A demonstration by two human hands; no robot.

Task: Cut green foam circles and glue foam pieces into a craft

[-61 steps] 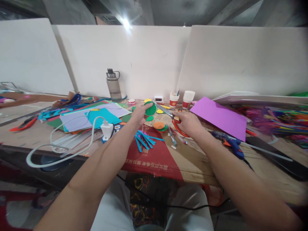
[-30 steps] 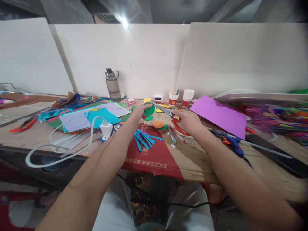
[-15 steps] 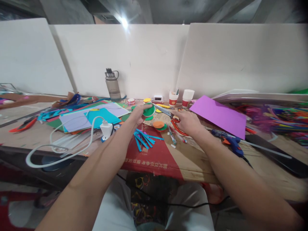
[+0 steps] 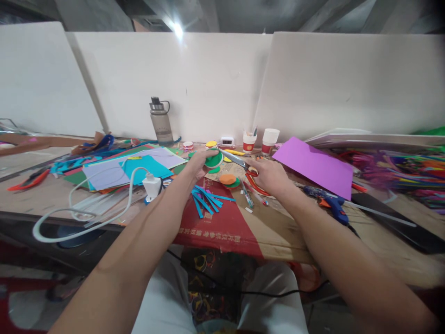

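Observation:
My left hand (image 4: pixel 200 163) is closed on a round green disc with a pale rim (image 4: pixel 214 159), held a little above the table. In my right hand (image 4: pixel 267 174) is a pair of scissors with orange-red handles (image 4: pixel 253 178). Their blades point left, with the tips at the disc's upper right edge. Below the hands lie an orange disc (image 4: pixel 227 178) and a green disc (image 4: pixel 233 184) partly under it. Several blue paper strips (image 4: pixel 207 200) lie in front of my left hand. Pens (image 4: pixel 247 195) rest beneath the scissors.
Coloured paper sheets (image 4: pixel 146 169), a white plug adapter (image 4: pixel 152 187) and its looped cable are at left. A bottle (image 4: pixel 161 123) and paper cups (image 4: pixel 270 140) stand behind. At right are purple paper (image 4: pixel 314 167), a blue glue gun (image 4: pixel 336 209) and bundled pipe cleaners (image 4: pixel 413 171).
The view has shifted slightly, so everything sits a little further left and up. Both hands keep their holds on the green disc and scissors; the blades stay at the disc's edge.

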